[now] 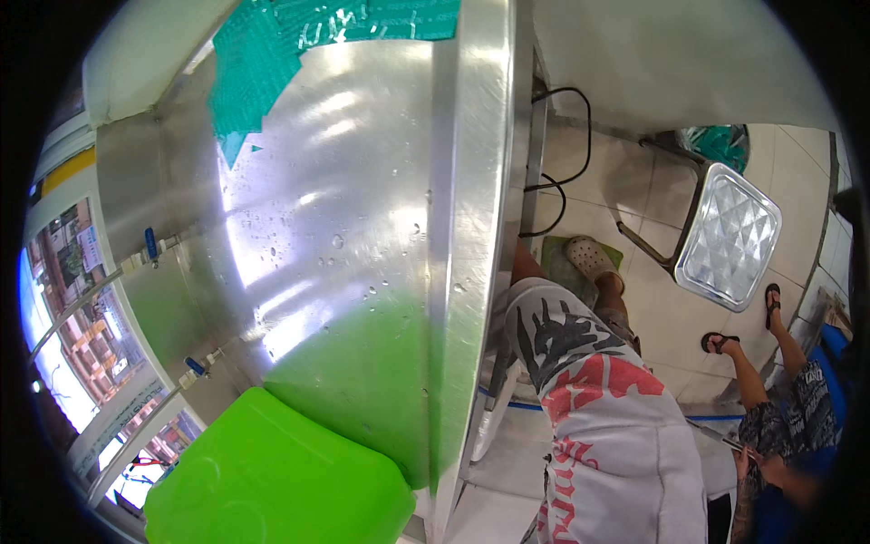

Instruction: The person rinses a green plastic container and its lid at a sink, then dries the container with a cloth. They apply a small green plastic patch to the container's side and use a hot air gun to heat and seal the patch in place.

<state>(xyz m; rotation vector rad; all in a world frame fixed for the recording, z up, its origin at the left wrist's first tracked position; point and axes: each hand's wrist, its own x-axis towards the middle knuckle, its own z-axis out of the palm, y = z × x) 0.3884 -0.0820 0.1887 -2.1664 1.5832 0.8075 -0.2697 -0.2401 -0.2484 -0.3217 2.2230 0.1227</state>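
Neither my left hand nor my right hand shows in the head view. A broad stainless steel surface [362, 218], dotted with water drops, fills the middle left. Near the lower edge stands a bright green plastic container [281, 480], its colour reflected in the steel. Shiny green printed plastic wrap [254, 82] lies along the far end of the metal. A white garment with red and black print [616, 408] comes up from the lower edge beside the steel. Beyond it, a foot in a beige clog [594, 258] rests on a green mat [564, 272].
Two valves with blue handles [151, 243] sit along the left wall. On the tiled floor at right stands a metal-topped stool [730, 238], near a black cable [587, 127]. Another person's hands [757, 464] hold a slim object at lower right; that person's feet wear dark sandals [720, 343].
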